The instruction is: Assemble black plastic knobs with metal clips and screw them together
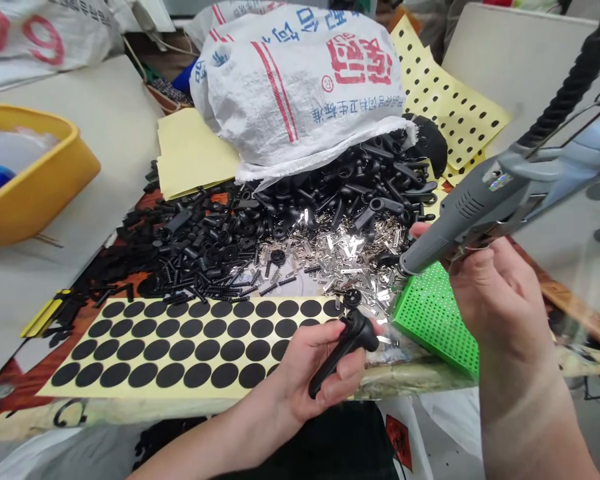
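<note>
Across the patterned tabletop (pixel 15 407), black plastic parts (pixel 205 247) lie heaped. The left hand (pixel 305 377) clamps a black handle (pixel 347 350) steady, while the right hand (pixel 500 300) grips a glue gun (pixel 460 220), its nozzle (pixel 404 265) held just beside the handle.

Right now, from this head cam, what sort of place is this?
Likely a small hand-assembly workshop: a woven sack spilling black plastic parts and silver metal pieces, a sheet of black adhesive dots, and what looks like a glue gun in the right hand.
</note>
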Demonstrator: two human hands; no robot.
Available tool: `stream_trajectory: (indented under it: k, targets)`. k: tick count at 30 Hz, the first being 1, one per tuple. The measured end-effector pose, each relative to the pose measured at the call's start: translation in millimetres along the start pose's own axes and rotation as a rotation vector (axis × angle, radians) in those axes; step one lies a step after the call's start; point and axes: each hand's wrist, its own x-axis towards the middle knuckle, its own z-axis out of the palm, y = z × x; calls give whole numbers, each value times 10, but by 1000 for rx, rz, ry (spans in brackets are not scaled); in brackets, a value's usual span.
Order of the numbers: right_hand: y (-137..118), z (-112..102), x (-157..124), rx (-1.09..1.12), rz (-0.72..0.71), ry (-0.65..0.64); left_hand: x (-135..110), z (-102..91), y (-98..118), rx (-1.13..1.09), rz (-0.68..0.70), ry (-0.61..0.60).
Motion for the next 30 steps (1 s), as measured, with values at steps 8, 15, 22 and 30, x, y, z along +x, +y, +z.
stream_trajectory:
  k: [8, 15, 22, 30]
  targets:
    - [-502, 243, -724, -360, 115, 295, -55, 286, -44, 490, 387, 190]
    - [-326, 362, -1023, -331, -133, -6, -100, 366, -38, 645, 424, 139]
    - [-365, 423, -1028, -332, -195, 28, -85, 384, -46, 728, 544, 171]
    - [-328, 523, -1102, -334, -201, 108, -103, 455, -91, 849, 594, 221]
